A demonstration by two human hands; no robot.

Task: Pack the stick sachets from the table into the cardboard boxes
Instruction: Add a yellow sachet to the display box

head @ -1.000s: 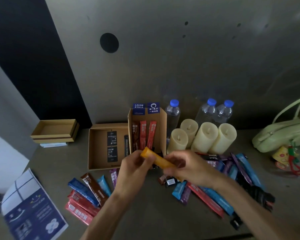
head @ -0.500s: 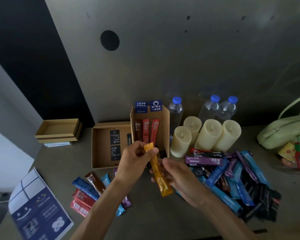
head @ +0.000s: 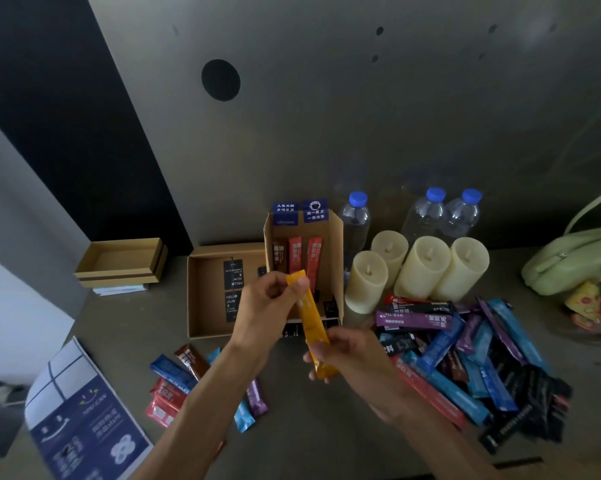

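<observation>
orange sachet (head: 311, 323) held tilted above the counter (head: 327, 441), just before the tall cardboard box (head: 335, 258): the left hand (head: 268, 306) pinches its top end in its fingers, the right hand (head: 351, 356) grips its lower end. red and brown sachets (head: 304, 258) stand inside that box. a flat box (head: 205, 299) lies beside it; loose sachets (head: 465, 358) heap at right, candles (head: 420, 268) and water bottles (head: 425, 213) behind.

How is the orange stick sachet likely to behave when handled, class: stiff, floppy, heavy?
Probably fairly stiff: the orange stick sachet runs straight between left hand and right hand. Likely light: finger pinches hold it.
</observation>
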